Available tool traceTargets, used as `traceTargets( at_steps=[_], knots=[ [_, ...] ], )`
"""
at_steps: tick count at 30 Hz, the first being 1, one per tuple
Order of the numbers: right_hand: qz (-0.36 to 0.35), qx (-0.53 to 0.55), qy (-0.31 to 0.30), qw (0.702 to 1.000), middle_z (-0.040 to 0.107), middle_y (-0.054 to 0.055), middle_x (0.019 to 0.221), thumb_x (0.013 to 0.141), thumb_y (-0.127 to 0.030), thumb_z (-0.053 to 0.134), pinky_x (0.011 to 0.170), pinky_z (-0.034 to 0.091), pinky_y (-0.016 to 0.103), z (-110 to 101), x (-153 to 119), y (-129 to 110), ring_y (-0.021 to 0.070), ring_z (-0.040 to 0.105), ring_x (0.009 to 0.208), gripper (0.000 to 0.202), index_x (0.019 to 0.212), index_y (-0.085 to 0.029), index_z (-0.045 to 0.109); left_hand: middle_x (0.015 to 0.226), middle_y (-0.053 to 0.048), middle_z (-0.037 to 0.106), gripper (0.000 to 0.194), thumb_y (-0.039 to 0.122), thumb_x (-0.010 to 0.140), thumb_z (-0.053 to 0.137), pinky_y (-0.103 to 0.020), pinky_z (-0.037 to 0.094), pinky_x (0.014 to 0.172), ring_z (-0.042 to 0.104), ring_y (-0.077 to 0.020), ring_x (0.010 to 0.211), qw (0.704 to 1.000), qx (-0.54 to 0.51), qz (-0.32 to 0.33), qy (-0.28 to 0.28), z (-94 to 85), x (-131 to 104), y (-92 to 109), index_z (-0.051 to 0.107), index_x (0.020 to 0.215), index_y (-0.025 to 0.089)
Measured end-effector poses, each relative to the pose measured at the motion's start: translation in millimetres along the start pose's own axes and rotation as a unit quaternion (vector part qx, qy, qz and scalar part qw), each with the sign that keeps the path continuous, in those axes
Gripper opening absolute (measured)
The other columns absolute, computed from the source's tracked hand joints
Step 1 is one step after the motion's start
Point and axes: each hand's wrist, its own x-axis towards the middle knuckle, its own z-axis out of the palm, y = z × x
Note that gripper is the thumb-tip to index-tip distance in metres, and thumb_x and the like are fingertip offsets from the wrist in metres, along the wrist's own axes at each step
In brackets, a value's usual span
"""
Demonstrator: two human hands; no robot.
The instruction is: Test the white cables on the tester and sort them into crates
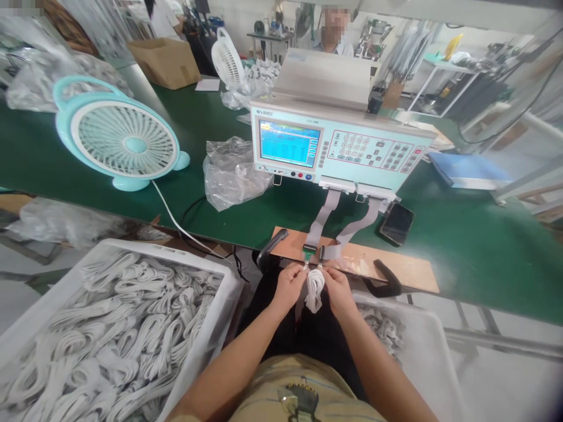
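Between my hands hangs a coiled white cable [315, 290], just off the near edge of a wooden board [409, 271]. My left hand [290, 285] pinches one plug end of it, close to a small green circuit board [308, 256]. The other plug end is pinched by my right hand [336, 287], below the second connector. Two grey ribbon cables [325, 217] run from these connectors up to a tester [338, 146] with a lit blue screen. Whether the plugs sit fully in the sockets, I cannot tell; fingers cover them.
A white bin [220, 275] full of coiled cables stands at the left, another bin [422, 334] with some cables at the right. Black clamps [387, 280] hold the board. A phone [397, 224], a turquoise fan [127, 140] and a plastic bag [233, 176] lie or stand on the green table. A person [336, 35] is beyond the tester.
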Motion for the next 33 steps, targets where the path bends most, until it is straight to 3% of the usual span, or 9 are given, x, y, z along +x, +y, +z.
traceTargets(
  at_steps=[10, 15, 18, 21, 23, 25, 26, 29, 33],
  knots=[
    [0.002, -0.001, 0.005, 1.0, 0.062, 0.0, 0.056, 0.064, -0.041, 0.069, 0.051, 0.037, 0.024, 1, 1, -2, 0.0114, 0.049, 0.05, 0.027, 0.07, -0.015, 0.069, 0.059, 0.001, 0.05, 0.03, 0.041, 0.075, 0.054, -0.022, 0.037, 0.057, 0.044, -0.0117, 0.059, 0.989, -0.111, -0.081, 0.061, 18.9, -3, 0, 0.057, 0.064, 0.014],
    [0.01, 0.006, 0.028, 1.0, 0.065, 0.0, 0.06, 0.057, -0.037, 0.074, 0.055, 0.041, 0.025, 0, 0, -2, 0.0123, 0.053, 0.054, 0.024, 0.069, -0.016, 0.069, 0.054, 0.001, 0.048, 0.032, 0.04, 0.077, 0.051, -0.022, 0.037, 0.055, 0.046, -0.0119, 0.056, 0.993, -0.06, -0.078, 0.068, 20.9, -8, 4, 0.054, 0.057, 0.015],
    [0.015, 0.004, 0.066, 0.998, 0.066, 0.001, 0.064, 0.05, -0.034, 0.077, 0.058, 0.044, 0.026, 0, 1, -2, 0.0139, 0.057, 0.059, 0.026, 0.069, -0.017, 0.069, 0.063, -0.002, 0.056, 0.03, 0.035, 0.081, 0.047, -0.024, 0.04, 0.066, 0.053, -0.0146, 0.067, 0.998, 0.04, 0.016, 0.055, -19.3, -14, 14, 0.058, 0.061, 0.016],
    [0.024, -0.006, 0.088, 0.996, 0.067, 0.002, 0.066, 0.047, -0.033, 0.077, 0.056, 0.045, 0.025, 1, 5, 0, 0.0141, 0.058, 0.059, 0.027, 0.067, -0.017, 0.069, 0.084, -0.005, 0.062, 0.026, 0.031, 0.085, 0.041, -0.026, 0.038, 0.082, 0.055, -0.0162, 0.084, 0.974, 0.171, 0.073, 0.133, -102.9, -25, 19, 0.061, 0.078, 0.018],
    [0.029, -0.012, 0.092, 0.995, 0.066, 0.002, 0.067, 0.045, -0.031, 0.078, 0.052, 0.045, 0.025, 2, 6, 0, 0.0144, 0.058, 0.059, 0.028, 0.067, -0.017, 0.069, 0.089, -0.006, 0.061, 0.024, 0.03, 0.086, 0.039, -0.027, 0.036, 0.086, 0.054, -0.0173, 0.09, 0.936, 0.269, -0.003, 0.229, -167.1, -37, 13, 0.06, 0.084, 0.018],
    [0.033, -0.014, 0.095, 0.995, 0.066, 0.002, 0.067, 0.043, -0.03, 0.078, 0.051, 0.045, 0.025, 2, 5, -1, 0.0148, 0.058, 0.06, 0.029, 0.068, -0.017, 0.069, 0.094, -0.009, 0.061, 0.019, 0.029, 0.082, 0.046, -0.029, 0.035, 0.086, 0.054, -0.0201, 0.095, 0.897, 0.335, -0.152, 0.246, -219.9, -49, -3, 0.058, 0.09, 0.018],
    [0.033, -0.015, 0.097, 0.995, 0.066, 0.002, 0.068, 0.044, -0.029, 0.078, 0.052, 0.046, 0.025, 2, 4, -1, 0.0152, 0.058, 0.061, 0.029, 0.068, -0.017, 0.069, 0.092, -0.01, 0.062, 0.019, 0.028, 0.077, 0.053, -0.031, 0.036, 0.084, 0.055, -0.0225, 0.093, 0.889, 0.341, -0.191, 0.24, -238.2, -55, -14, 0.058, 0.09, 0.016],
    [0.016, -0.03, 0.099, 0.995, 0.066, 0.003, 0.068, 0.046, -0.03, 0.077, 0.054, 0.048, 0.027, 2, 2, -1, 0.0169, 0.059, 0.064, 0.028, 0.069, -0.017, 0.068, 0.077, -0.011, 0.063, 0.033, 0.021, 0.062, 0.068, -0.032, 0.039, 0.076, 0.058, -0.0266, 0.083, 0.883, 0.33, -0.254, 0.218, -258.0, -73, -49, 0.059, 0.092, 0.013],
    [0.002, -0.044, 0.098, 0.994, 0.066, 0.003, 0.066, 0.048, -0.03, 0.076, 0.054, 0.048, 0.029, 2, 3, 0, 0.0168, 0.059, 0.061, 0.025, 0.068, -0.017, 0.068, 0.077, -0.008, 0.064, 0.041, 0.015, 0.058, 0.068, -0.031, 0.038, 0.075, 0.058, -0.0248, 0.082, 0.879, 0.299, -0.26, 0.264, -244.4, -94, -75, 0.058, 0.098, 0.014]
  ],
)
